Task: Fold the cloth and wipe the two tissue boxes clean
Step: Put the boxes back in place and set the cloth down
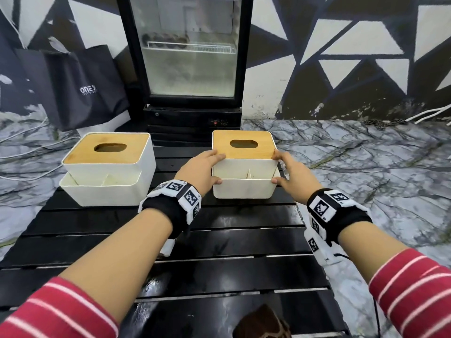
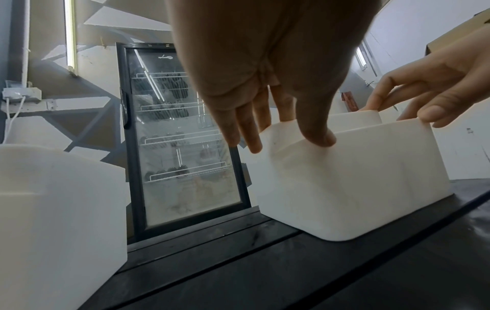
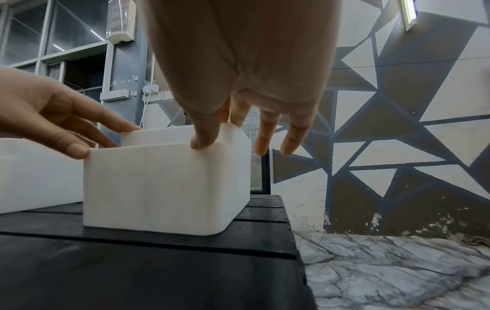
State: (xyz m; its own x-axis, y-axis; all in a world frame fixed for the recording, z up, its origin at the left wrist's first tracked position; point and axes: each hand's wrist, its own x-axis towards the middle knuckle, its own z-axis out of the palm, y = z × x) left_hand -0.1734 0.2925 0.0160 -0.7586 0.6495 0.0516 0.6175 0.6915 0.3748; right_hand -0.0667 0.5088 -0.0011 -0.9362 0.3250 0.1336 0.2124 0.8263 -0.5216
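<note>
Two white tissue boxes with wooden lids stand on a black slatted table [image 1: 231,242]. The left box [image 1: 107,172] [image 2: 53,220] [image 3: 34,174] stands untouched. My hands flank the right box [image 1: 244,167] [image 2: 358,184] [image 3: 159,188]. My left hand [image 1: 207,167] [image 2: 289,128] [image 3: 66,130] touches its left side, thumb on the front compartment's corner. My right hand [image 1: 285,169] [image 3: 233,132] [image 2: 424,94] touches the right side, thumb on the front right corner, with two fingers hanging free beside the box. A brown patterned cloth [image 1: 263,323] lies at the table's near edge, partly cut off.
A glass-door fridge [image 1: 190,57] stands right behind the table. A black shopping bag [image 1: 80,86] leans on the wall at the left, with white cables on the marble floor [image 1: 366,167]. The table's right edge runs close beside the right box.
</note>
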